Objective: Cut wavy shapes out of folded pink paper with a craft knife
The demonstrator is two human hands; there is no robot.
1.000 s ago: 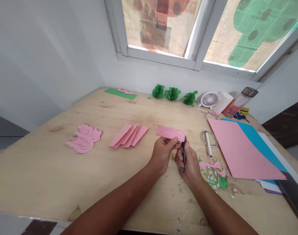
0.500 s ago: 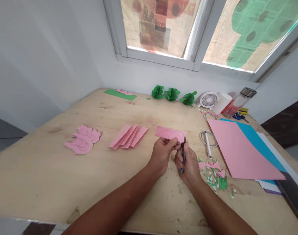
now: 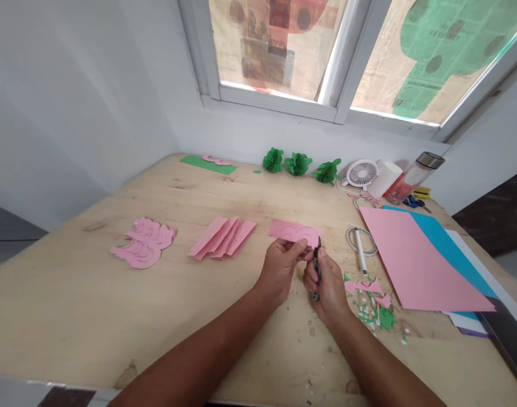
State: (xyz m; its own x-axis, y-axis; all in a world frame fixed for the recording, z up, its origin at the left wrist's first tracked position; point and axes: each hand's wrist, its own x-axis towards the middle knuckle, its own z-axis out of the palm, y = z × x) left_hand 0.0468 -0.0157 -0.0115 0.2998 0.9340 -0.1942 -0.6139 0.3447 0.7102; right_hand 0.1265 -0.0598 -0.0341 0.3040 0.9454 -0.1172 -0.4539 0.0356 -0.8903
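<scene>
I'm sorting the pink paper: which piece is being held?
The piece with curved outlines, pinched in the left hand; the scalloped pile, overlapping strips and large sheet lie untouched.

Legible lettering: none. Left window paper (image 3: 273, 48): faint print and dark picture blocks, too blurred to read (newspaper, by the look of it). Right window paper (image 3: 379, 82): rows of small print, some across a green shape (image 3: 443, 42), likewise too small to decipher.
</scene>
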